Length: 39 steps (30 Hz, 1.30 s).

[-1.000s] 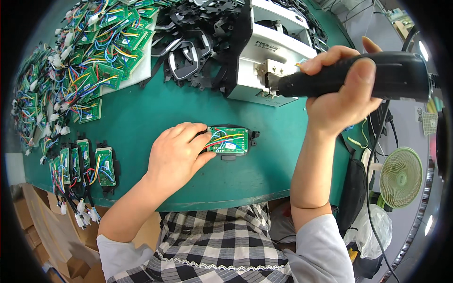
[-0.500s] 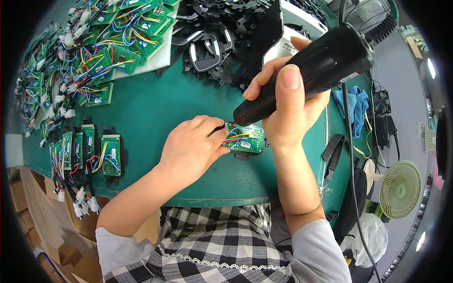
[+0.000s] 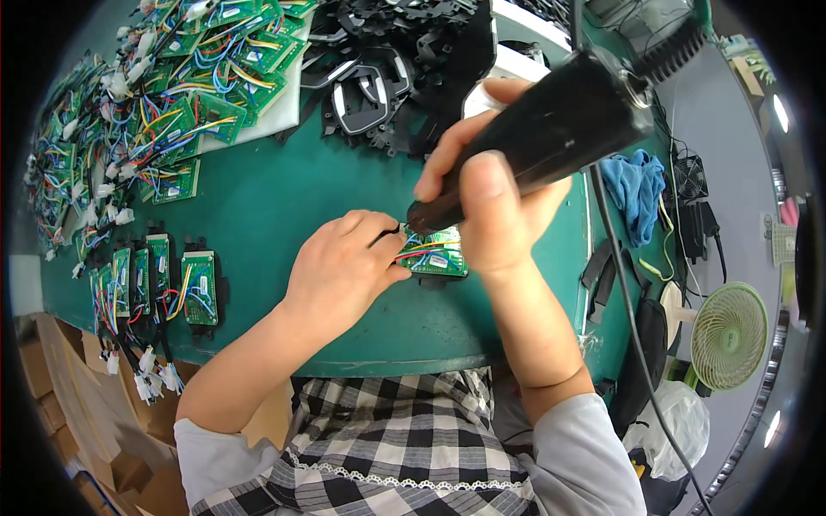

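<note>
A green circuit board [image 3: 440, 254] with red, yellow and blue wires lies on a black plastic bracket on the table in front of me. My left hand [image 3: 348, 254] grips its left end with bent fingers, and a short black strand [image 3: 384, 234] sticks out between them. In my right hand [image 3: 495, 198] is a black electric screwdriver [image 3: 551, 129], held at a slant with the thumb on top. The nose of the tool points down at the board's upper left corner, close to my left fingertips. Whether the bit touches a screw there is too small to tell.
Several boards on black brackets [image 3: 200, 288] stand in a row at the left. Behind them is a heap of wired boards [image 3: 163, 129]. Black plastic frames [image 3: 361, 103] are piled at the back. A blue cloth [image 3: 635, 193], a cable [image 3: 624, 275] and a green fan [image 3: 730, 337] are on the right.
The screwdriver has shifted left with my right hand, and its nose is nearer my left fingers at the board's corner. More of the black strand shows. The whole view has drifted slightly.
</note>
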{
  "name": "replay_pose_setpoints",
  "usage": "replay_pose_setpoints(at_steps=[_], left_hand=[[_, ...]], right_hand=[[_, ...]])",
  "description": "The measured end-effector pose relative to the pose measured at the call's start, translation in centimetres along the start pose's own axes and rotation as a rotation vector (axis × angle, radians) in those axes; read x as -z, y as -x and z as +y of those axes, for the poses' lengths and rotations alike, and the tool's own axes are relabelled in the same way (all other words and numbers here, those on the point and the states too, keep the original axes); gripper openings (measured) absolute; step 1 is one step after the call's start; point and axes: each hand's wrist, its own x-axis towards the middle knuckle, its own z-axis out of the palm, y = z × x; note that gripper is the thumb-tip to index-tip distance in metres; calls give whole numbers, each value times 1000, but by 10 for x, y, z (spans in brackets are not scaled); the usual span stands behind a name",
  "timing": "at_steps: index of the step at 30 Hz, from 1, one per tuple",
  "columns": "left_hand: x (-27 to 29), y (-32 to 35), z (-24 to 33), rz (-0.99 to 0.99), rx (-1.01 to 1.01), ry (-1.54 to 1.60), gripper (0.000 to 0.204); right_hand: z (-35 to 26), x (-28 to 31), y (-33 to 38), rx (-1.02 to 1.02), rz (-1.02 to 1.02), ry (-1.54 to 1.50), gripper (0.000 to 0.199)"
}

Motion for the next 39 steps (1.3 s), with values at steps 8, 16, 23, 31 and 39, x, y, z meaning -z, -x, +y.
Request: replay_pose_setpoints(at_steps=[8,16,23,31,39], left_hand=[[1,-4,-3,-10,16,53,23],[-2,-4,-3,13,20,46,15],[-4,-3,-5,46,1,56,15],[-7,-3,-7,71,-8,46,13],[-10,-1,-11,89,-32,25,15]], right_hand=[[-42,80,-67,257,296,253,59],[-30,69,-63,235,261,236,59],[-44,57,-44,116,169,273,60],[-39,18,12,-125,35,8,72],[-26,-1,21,-138,-9,-15,75]])
